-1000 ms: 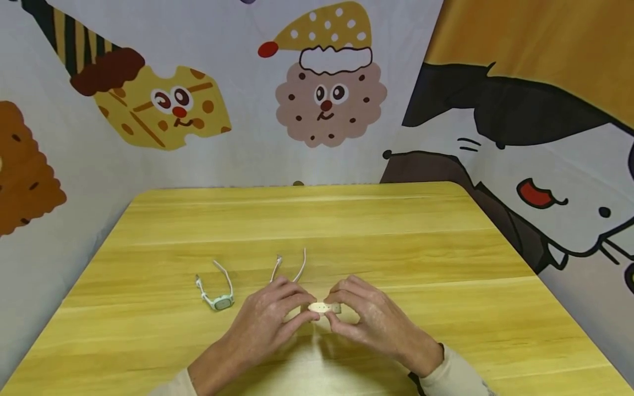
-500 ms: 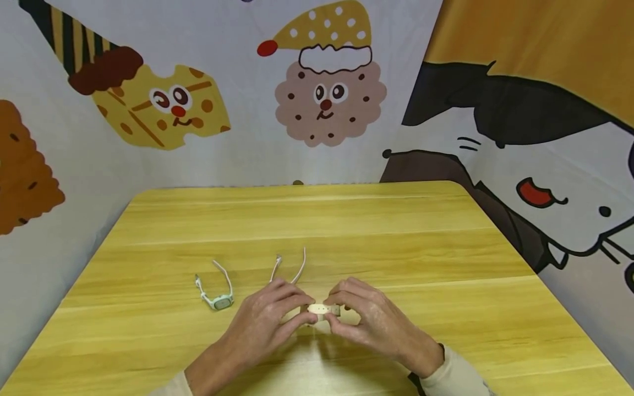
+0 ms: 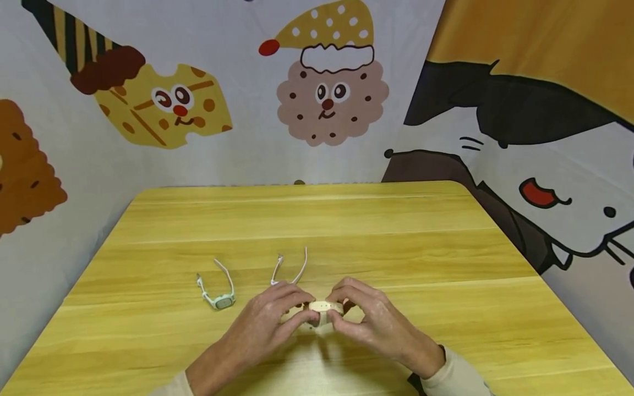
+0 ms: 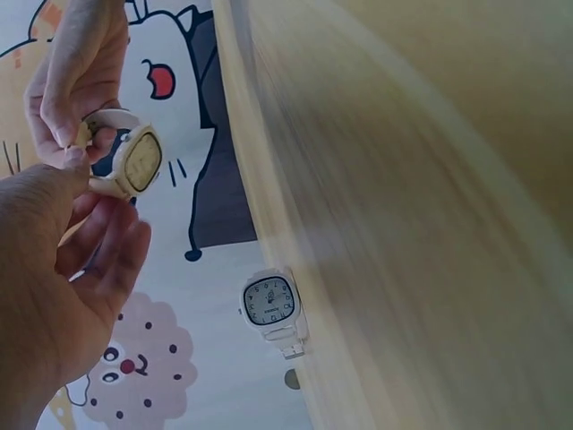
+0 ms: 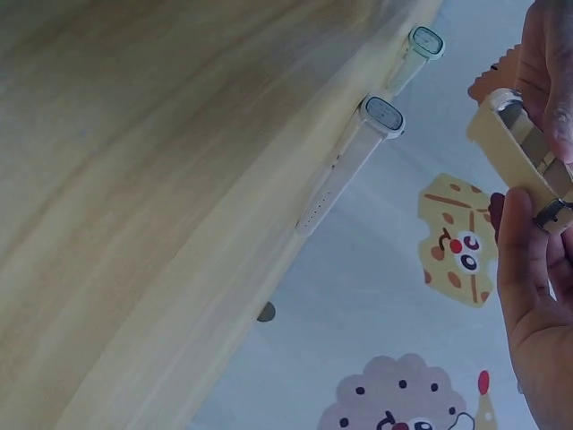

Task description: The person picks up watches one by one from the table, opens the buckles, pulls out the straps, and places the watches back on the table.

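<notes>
A cream wristwatch is held above the table between both hands, its strap bent into a loop. My left hand pinches the strap from the left, thumb and fingertips together. From the right, my right hand pinches the strap's other side. The left wrist view shows the squarish dial facing away from the palms. In the right wrist view, a dark metal buckle sits by the right fingertips. Whether the strap's end is through the buckle is hidden by the fingers.
A white wristwatch lies on the wooden table just beyond the left hand, which partly covers it in the head view. Farther left lies a mint-green wristwatch, strap spread. A cartoon-print cloth hangs behind the table.
The cream watch has turned slightly between the fingers, and more of the strap's lower part shows under it. Both hands stay nearly in place; the other watches have not moved.
</notes>
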`<state>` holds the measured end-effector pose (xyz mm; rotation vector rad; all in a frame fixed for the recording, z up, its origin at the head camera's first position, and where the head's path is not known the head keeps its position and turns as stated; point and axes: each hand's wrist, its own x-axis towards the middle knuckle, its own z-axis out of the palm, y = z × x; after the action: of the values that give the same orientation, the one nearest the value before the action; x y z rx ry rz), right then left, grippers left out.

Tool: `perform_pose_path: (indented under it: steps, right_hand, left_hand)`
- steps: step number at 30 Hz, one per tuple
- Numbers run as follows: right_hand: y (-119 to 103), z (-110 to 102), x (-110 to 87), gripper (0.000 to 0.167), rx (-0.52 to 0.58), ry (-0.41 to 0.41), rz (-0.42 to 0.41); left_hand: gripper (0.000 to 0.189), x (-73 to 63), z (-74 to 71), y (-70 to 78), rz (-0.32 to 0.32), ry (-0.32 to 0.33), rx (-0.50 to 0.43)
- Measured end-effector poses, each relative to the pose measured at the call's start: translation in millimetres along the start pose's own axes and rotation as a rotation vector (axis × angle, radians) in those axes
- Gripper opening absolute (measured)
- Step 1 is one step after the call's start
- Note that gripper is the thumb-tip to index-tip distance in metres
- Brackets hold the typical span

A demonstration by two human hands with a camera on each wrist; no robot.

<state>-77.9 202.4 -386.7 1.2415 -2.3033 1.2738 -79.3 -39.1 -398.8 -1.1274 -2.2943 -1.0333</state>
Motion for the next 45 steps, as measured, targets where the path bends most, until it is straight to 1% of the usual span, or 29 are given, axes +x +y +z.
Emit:
perform_pose_path:
  steps: [3, 5, 16, 19, 23, 26, 28, 30, 34, 38, 43, 45]
  right_hand:
    - [-0.9, 0.2, -0.9, 0.019, 0.016, -0.004, 0.031]
    - [-1.7, 0.3, -1.6, 0.022, 0.038, -0.005, 0.056]
    - [-4.5, 1.7, -3.3, 0.027, 0.091, 0.013, 0.1]
    - [-3.8, 2.7, -3.7, 0.028, 0.092, 0.028, 0.08]
    - [-2.8, 3.5, -3.9, 0.028, 0.09, 0.05, 0.039]
    - [-2.4, 3.4, -3.7, 0.024, 0.106, 0.058, 0.04]
    - [-2.1, 3.2, -3.3, 0.021, 0.107, 0.063, 0.039]
    - [-1.5, 3.1, -2.3, 0.019, 0.095, 0.07, 0.02]
    - [-0.4, 3.3, -1.1, 0.026, 0.081, 0.074, -0.002]
    - [0.6, 4.3, -1.0, 0.035, 0.086, 0.074, -0.004]
    - [2.3, 4.7, -1.1, 0.033, 0.098, 0.096, -0.021]
    - [2.4, 4.2, -1.2, 0.031, 0.087, 0.107, -0.026]
  left_hand:
    - [0.021, 0.1, -0.1, 0.7, -0.006, -0.012, -0.068]
    - [0.021, 0.0, -0.2, 0.7, -0.008, -0.019, -0.094]
    - [0.018, -0.3, -1.1, 1.6, -0.033, -0.031, -0.129]
    - [0.018, 0.3, -1.5, 1.8, -0.028, -0.025, -0.137]
    - [0.021, 1.4, -1.7, 1.8, 0.003, -0.006, -0.141]
    - [0.023, 1.6, -1.6, 1.3, 0.011, 0.003, -0.13]
    - [0.023, 1.5, -1.7, 1.0, -0.002, 0.0, -0.119]
    - [0.022, 1.2, -1.8, 0.6, -0.02, -0.006, -0.105]
    - [0.019, 0.5, -1.8, 0.2, -0.051, -0.016, -0.092]
    - [0.018, -0.5, -1.4, 0.0, -0.066, -0.02, -0.113]
    - [0.015, -0.7, -1.6, 0.6, -0.083, -0.026, -0.136]
    - [0.016, -0.2, -1.9, 0.9, -0.086, -0.024, -0.135]
